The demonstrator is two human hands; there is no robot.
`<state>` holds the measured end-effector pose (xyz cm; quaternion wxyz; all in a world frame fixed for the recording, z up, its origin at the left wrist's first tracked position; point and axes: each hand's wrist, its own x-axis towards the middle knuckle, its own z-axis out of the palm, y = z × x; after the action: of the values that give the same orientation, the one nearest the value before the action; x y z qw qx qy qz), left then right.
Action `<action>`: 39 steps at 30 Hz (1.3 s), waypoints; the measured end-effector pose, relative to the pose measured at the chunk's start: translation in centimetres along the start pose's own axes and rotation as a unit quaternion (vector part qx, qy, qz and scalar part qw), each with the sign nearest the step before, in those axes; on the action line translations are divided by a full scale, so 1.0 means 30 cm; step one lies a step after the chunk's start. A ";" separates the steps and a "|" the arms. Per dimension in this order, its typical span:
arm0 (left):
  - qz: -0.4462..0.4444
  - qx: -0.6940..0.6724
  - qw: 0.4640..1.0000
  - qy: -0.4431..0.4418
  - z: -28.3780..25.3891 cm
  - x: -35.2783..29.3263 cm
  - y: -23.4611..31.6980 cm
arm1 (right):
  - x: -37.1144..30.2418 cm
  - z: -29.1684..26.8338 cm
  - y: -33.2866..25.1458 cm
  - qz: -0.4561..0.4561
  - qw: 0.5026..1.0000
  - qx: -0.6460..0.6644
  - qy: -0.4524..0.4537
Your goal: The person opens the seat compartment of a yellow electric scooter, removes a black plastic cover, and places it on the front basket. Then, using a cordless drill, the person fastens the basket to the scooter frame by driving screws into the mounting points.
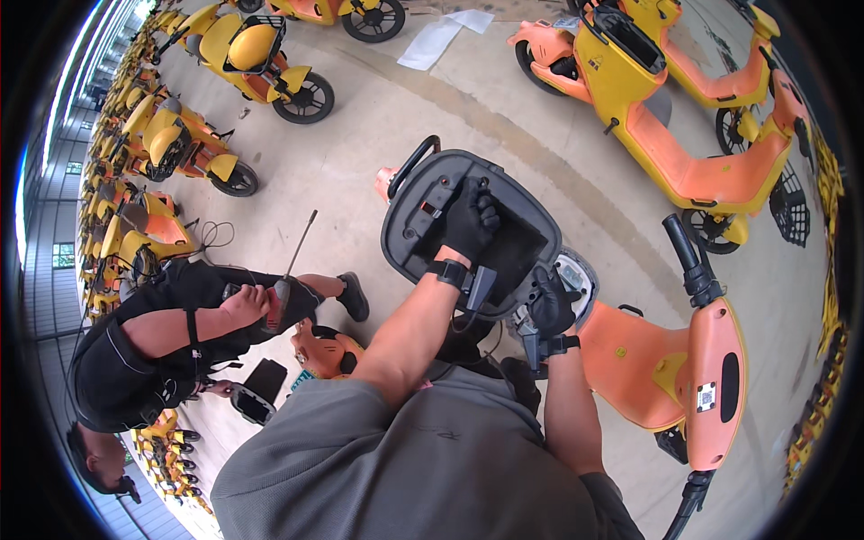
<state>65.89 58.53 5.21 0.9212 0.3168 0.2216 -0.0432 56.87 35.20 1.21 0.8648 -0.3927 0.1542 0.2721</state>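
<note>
An orange-and-yellow electric scooter stands before me, its dark under-seat bucket [531,211] uncovered. My left hand [472,220], in a black glove, reaches into the bucket with its fingers curled near a small round fitting at the far wall. What those fingers hold, if anything, is hidden. My right hand [551,301], also gloved, lies at the bucket's near right corner, beside a grey-white plastic housing [576,274]. Its fingers are apart, with the thumb pointing away. A small red-and-black part [432,209] sits on the bucket's left ledge. Both wrists carry strapped-on devices.
The scooter's handlebar [720,378] and orange footboard [634,360] stand to my right. A co-worker [144,351] on the left holds a red power tool [277,301] with a long bit. More scooters [657,117] stand around; white sheets [441,40] lie on the floor ahead.
</note>
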 end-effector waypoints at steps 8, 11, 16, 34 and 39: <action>0.123 0.221 0.959 -0.124 -0.017 -0.047 0.054 | -0.027 0.039 -0.020 -0.054 0.994 -0.089 0.029; 0.436 0.652 0.617 -0.066 -0.050 -0.031 0.052 | -0.021 0.017 -0.009 -0.058 0.996 -0.059 0.019; 0.143 0.422 0.893 0.067 -0.022 -0.049 0.014 | 0.012 -0.046 0.032 -0.073 0.992 -0.102 0.026; -0.135 -0.039 0.990 -0.029 0.002 -0.017 0.063 | -0.016 0.022 -0.013 0.001 0.996 0.085 0.017; -0.135 -0.086 0.985 0.071 0.063 -0.024 0.016 | -0.034 0.044 -0.022 0.024 0.993 0.106 0.038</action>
<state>66.06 57.71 7.11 0.9129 0.2059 0.3296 -0.1251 56.51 35.49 2.95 0.8887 -0.3046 0.2239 0.2595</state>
